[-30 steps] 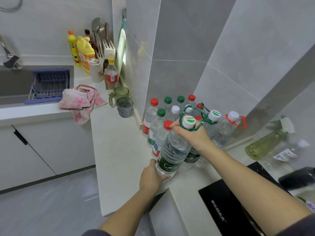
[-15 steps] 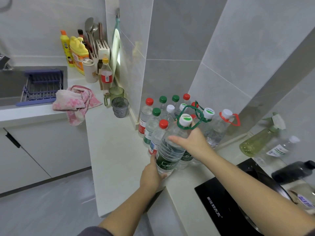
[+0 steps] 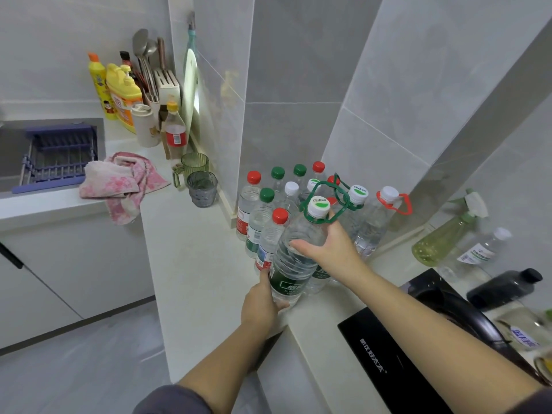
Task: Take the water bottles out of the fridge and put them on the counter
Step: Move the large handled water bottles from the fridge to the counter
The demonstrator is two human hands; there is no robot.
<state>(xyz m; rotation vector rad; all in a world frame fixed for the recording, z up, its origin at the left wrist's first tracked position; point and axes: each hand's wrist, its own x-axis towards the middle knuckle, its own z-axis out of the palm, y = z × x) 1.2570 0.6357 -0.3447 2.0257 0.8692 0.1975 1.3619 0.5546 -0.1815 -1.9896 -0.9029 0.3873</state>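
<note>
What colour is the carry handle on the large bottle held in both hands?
Green. The handle circles the neck of the bottle; head view shows it.

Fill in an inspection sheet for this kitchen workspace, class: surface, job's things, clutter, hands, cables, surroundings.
Surface: pale stone counter, crowded in its corner.
Job's things: large clear plastic water bottle, tilted near the counter edge; cluster of upright clear bottles with red, green and white caps behind it.
Clutter: pink patterned towel, green glass mug, grey tumbler, yellow detergent bottles, green spray bottle, black induction hob.
Hands: left hand grips the bottle's base; right hand grips its upper body.
Cables: nothing seen.
Surroundings: grey tiled walls, grey sink with a purple rack.
</note>
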